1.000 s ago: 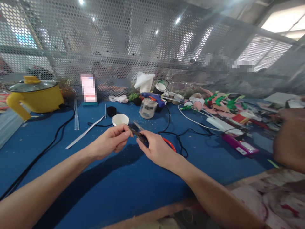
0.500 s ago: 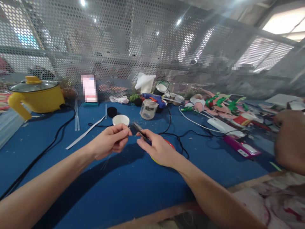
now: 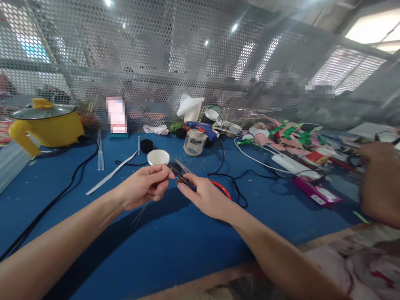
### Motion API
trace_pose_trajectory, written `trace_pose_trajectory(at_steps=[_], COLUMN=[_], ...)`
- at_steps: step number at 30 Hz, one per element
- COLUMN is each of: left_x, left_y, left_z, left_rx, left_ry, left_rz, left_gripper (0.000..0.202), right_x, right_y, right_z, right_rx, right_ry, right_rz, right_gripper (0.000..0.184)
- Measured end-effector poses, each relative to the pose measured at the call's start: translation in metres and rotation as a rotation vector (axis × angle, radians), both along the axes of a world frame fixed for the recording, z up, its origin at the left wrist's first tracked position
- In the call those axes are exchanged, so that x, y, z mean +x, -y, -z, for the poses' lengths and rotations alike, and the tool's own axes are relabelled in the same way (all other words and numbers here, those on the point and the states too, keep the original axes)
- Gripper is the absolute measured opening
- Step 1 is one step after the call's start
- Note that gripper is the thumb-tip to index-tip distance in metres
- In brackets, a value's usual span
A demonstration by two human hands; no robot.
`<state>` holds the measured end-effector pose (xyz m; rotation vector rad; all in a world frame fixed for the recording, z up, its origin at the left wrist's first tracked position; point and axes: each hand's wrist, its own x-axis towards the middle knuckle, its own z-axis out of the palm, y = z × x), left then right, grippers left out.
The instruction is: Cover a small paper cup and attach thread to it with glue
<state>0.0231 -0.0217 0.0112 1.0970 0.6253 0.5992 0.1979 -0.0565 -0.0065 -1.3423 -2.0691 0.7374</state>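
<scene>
My right hand grips scissors with red handles, blades partly apart and pointing up-left. My left hand is closed in a pinch right at the blade tips, holding thin pale strands that hang down below the fist. Both hands hover over the blue table. A small white cup stands just behind my left hand.
A yellow pot with a glass lid sits far left, a black cable running from it. A glass jar, blue glue gun, white strip, pink box and craft clutter lie behind. Another person's hand is at right.
The scissor blades swung slightly between frames while my left hand kept its pinch at the tips. Both hands stayed in nearly the same place.
</scene>
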Motion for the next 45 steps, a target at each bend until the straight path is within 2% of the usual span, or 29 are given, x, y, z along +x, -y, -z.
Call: trace_pose_trajectory(at_steps=[4, 10, 15, 27, 35, 39, 45], left_x=[0.000, 0.006, 0.009, 0.007, 0.003, -0.002, -0.011], left_y=[0.002, 0.005, 0.005, 0.005, 0.003, 0.000, -0.005], left_z=[-0.002, -0.003, 0.000, 0.002, -0.005, -0.009, -0.017], left_rx=[0.059, 0.291, 0.397, 0.495, 0.747, 0.767, 0.769], left_ry=[-0.053, -0.241, -0.322, -0.389, -0.451, -0.511, -0.567], left_rz=[-0.036, -0.186, -0.195, -0.199, -0.278, -0.235, -0.099], left_gripper=[0.017, 0.015, 0.017, 0.018, 0.012, 0.013, 0.018], right_x=[0.000, 0.000, 0.000, -0.001, -0.002, -0.002, -0.001], right_y=[-0.001, -0.002, -0.001, -0.001, 0.001, 0.001, 0.001], right_z=[0.000, 0.001, 0.001, -0.001, -0.002, -0.002, -0.003], right_rx=[0.004, 0.014, 0.041, 0.081, 0.152, 0.144, 0.131], right_ry=[0.020, 0.012, 0.063, 0.105, 0.128, 0.144, 0.183], right_rz=[0.037, 0.022, 0.040, 0.053, 0.092, 0.076, 0.048], right_gripper=[0.027, 0.028, 0.026, 0.027, 0.022, 0.024, 0.024])
